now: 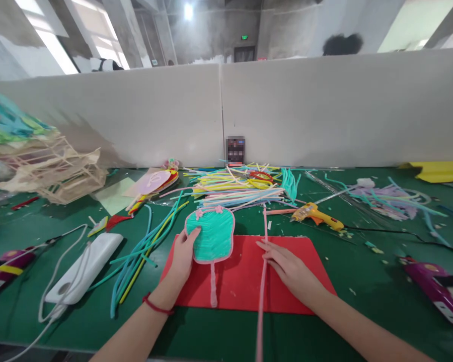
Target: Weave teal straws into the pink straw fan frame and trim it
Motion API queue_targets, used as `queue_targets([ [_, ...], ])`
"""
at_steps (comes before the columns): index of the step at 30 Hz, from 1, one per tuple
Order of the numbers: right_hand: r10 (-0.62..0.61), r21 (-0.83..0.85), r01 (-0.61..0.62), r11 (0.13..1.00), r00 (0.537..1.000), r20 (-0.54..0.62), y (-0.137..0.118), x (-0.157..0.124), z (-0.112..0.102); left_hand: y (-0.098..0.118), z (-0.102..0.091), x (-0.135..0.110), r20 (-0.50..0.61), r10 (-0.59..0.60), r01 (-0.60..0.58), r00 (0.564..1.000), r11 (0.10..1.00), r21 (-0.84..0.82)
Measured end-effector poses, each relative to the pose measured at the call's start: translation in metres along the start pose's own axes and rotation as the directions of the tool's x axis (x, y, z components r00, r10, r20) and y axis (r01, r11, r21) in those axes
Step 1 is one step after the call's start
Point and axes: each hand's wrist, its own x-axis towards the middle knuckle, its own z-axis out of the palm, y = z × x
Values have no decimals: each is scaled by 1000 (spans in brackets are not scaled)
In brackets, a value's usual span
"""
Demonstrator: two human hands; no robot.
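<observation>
A teal fan [213, 239] with a pink rim, pink flowers on its top edge and a pink handle lies over a red sheet [245, 289]. My left hand [184, 251] grips the fan by its left side, the thumb on the teal face. To the right, my right hand [285, 264] pinches a long pink pipe cleaner [262, 296] between its fingers. This strip runs from near the pile at the back toward the front edge of the table.
Behind the sheet lies a pile of coloured pipe cleaners [237, 188]. A yellow glue gun [317, 216] rests to its right. Teal and yellow strips [147, 251] and a white power strip [86, 271] are at left. Purple devices [434, 289] lie at the sides; a partition [324, 110] stands behind.
</observation>
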Motion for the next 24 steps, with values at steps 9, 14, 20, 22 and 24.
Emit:
queue_targets([
  [9,34,142,-48,989,994,102,14,29,-7,-1,5,5,1,70,-70,998,989,133],
  [14,51,134,-66,989,993,109,16,34,-7,3,11,10,51,130,-136,990,983,127],
  [20,77,117,-91,989,990,117,16,35,-4,9,23,17,80,154,-166,985,971,174],
  [22,73,117,-86,989,992,107,17,35,-2,11,27,18,84,173,-187,981,965,187],
  [24,70,116,-80,990,994,89,18,34,0,13,30,19,79,201,-213,976,954,208],
])
